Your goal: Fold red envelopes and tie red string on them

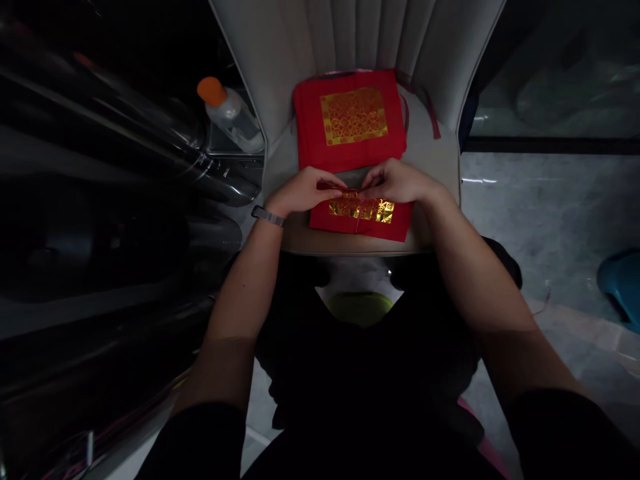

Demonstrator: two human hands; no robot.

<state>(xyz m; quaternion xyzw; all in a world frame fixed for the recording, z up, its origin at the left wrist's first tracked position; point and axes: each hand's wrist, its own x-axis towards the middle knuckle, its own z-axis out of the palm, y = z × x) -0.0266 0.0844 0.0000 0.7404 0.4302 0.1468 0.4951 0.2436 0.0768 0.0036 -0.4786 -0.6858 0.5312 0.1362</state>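
A red packet with a gold print (370,231) lies on the seat of a pale chair. At its far edge, my left hand (314,190) is closed, thumb and fingers pinching the edge or a cord there. Close beside it, my right hand (397,181) pinches the same edge in a like way. A thin cord hangs over the gold print between my hands. The exact pinch points are partly hidden by my fingers. Beyond my hands sits a stack of similar red packets (305,123), with a dark red ribbon (431,115) at its right.
The pale chair (277,167) has a ribbed backrest behind the stack. A bottle with an orange cap (233,117) stands to the left of it. Dark glossy shapes (150,127) fill the left side. A blue object (620,283) rests on the grey floor at right.
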